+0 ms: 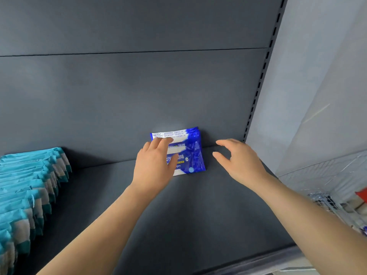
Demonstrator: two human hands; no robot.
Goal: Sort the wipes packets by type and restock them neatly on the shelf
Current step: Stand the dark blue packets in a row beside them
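A few dark-blue and white wipes packets [193,150] stand upright against the back panel of the dark grey shelf [178,211]. My left hand [154,165] rests flat on the front packet, fingers reaching its top edge. To the right of the packets my right hand [239,161] hovers with loosely spread fingers, holding nothing and apart from the stack. A long row of teal and white wipes packets [29,185] stands on the shelf's left side.
A slotted upright [264,72] marks the shelf's right end, with a pale wall beyond. At the lower right is a wire basket [333,195] holding more goods. Bare shelf lies between the teal row and the blue packets.
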